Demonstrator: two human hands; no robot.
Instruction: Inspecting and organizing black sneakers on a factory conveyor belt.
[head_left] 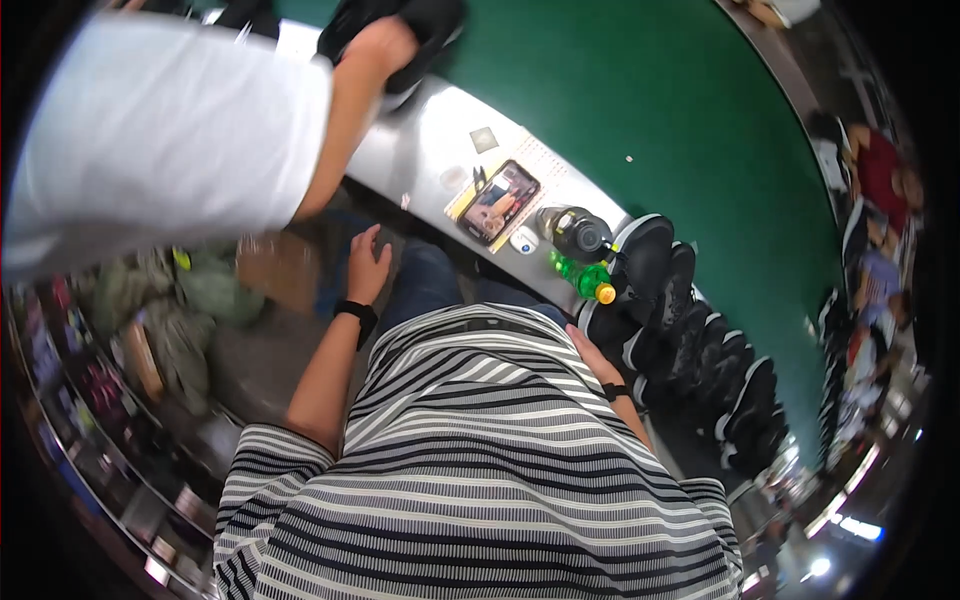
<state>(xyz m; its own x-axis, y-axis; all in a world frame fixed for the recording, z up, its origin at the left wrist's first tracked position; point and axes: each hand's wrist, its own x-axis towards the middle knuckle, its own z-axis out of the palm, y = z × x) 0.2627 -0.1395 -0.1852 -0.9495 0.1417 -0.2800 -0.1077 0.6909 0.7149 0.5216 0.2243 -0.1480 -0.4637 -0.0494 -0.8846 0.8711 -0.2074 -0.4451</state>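
My left hand hangs beside my left thigh, below the metal table edge. Its fingers are a little apart and hold nothing. At my waist rests my right hand, its fingers hidden behind my striped shirt. Ahead on the metal ledge lies a phone with a lit screen, on a yellow-edged printed sheet. Next to it are a small white round object, a dark-lidded clear bottle and a green bottle with a yellow cap. Neither hand touches these.
At upper left, a co-worker's white sleeve reaches over the ledge, the hand on a black shoe. A green belt runs beyond the ledge. Several black shoes line the right side. A cardboard box is at left.
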